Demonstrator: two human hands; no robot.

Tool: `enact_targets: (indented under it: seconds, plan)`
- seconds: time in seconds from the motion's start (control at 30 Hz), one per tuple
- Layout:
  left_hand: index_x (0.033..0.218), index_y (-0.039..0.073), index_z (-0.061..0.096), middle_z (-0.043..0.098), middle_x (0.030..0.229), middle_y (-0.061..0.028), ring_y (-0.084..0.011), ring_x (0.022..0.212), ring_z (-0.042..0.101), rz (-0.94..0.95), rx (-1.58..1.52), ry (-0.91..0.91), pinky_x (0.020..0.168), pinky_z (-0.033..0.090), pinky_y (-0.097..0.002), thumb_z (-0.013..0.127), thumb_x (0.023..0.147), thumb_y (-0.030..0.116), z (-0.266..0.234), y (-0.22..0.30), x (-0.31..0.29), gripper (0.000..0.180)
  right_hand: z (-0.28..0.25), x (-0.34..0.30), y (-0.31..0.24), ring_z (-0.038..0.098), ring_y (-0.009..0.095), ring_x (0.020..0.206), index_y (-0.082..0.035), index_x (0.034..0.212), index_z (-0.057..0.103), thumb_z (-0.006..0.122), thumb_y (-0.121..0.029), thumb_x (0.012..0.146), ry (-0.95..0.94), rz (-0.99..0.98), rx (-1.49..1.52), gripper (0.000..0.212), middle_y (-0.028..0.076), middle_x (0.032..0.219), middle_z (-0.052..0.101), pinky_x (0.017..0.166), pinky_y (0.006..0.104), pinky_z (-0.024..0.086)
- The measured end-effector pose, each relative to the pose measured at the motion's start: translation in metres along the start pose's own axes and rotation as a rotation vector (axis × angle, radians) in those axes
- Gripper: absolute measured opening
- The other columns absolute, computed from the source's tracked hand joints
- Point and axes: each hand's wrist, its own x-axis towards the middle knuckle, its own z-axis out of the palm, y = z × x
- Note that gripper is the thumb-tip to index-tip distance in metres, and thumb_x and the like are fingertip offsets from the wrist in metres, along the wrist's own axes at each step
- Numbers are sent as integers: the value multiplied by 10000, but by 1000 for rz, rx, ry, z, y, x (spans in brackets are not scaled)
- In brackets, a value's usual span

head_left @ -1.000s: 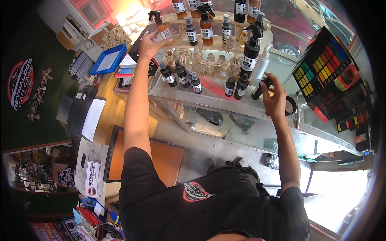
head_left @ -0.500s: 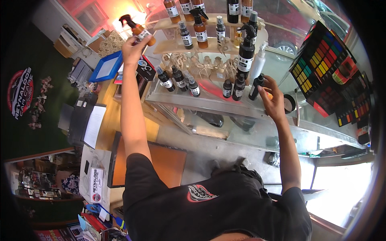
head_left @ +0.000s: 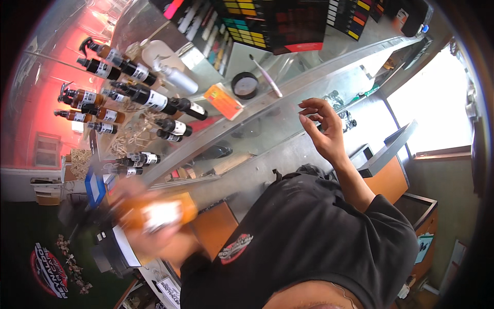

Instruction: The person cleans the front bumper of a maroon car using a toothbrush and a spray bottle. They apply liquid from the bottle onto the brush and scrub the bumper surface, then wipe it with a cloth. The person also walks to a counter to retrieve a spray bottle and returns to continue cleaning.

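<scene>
Item: one amber spray bottle (head_left: pixel 175 210), white label, dark trigger head, blurred. Location: lower left of the frame, tipped nearly level, head toward the left edge, base toward the centre.

Holder: left hand (head_left: pixel 150 238), wrapped about the bottle's body; exact finger placement cannot be told through the blur.

Right hand (head_left: pixel 324 131): right of centre, vacant, fingers loosely curled, in contact with nothing, nearest the edge of the glass table (head_left: pixel 309 77).

Handling (judged): probably plastic, light to moderate, heavier if full; fill level cannot be read. Wall likely smooth, slippery if wet; contents may slosh. Best hold: around the labelled body, below the neck, clear of the trigger.

Adjacent stock: dark bottles (head_left: pixel 149 98), upper left; orange card (head_left: pixel 224 101) and round black container (head_left: pixel 244 85), upper centre.
</scene>
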Motion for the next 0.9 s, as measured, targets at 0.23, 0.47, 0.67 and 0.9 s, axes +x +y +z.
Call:
enact_targets:
  seconds: [0.23, 0.47, 0.67, 0.9]
  plan:
    - [1106, 35, 748, 593, 991, 18, -63, 829, 596, -501, -635, -557, 632, 479, -200, 884, 660, 176, 278, -14, 93, 487, -87, 18, -24, 610, 181, 1091, 0, 1357, 521, 702, -223, 888, -139, 107, 413, 550, 108, 1218, 632, 936, 337, 481]
    - [946, 17, 768, 496, 837, 10, -87, 655, 444, -254, -351, -873, 577, 377, -257, 895, 633, 258, 426, 19, 145, 415, -198, 24, 7, 564, 187, 1174, 16, 1402, 482, 635, -127, 881, 135, 137, 562, 562, 113, 1256, 612, 1042, 341, 415]
    - [963, 54, 790, 624, 953, -127, -285, 890, 656, -113, -278, -902, 782, 535, -395, 861, 607, 292, 514, 15, 170, 434, -256, 20, 30, 574, 192, 1182, -2, 1420, 472, 623, -60, 886, 446, 127, 447, 558, 111, 1271, 609, 1043, 360, 420]
    - [963, 21, 778, 480, 865, 45, -35, 631, 372, -157, -644, -1102, 550, 348, -221, 895, 707, 174, 600, 7, 209, 321, -342, 23, 45, 648, 240, 1068, 30, 1312, 532, 449, -263, 1057, 708, 61, 592, 398, 152, 1157, 652, 935, 422, 539]
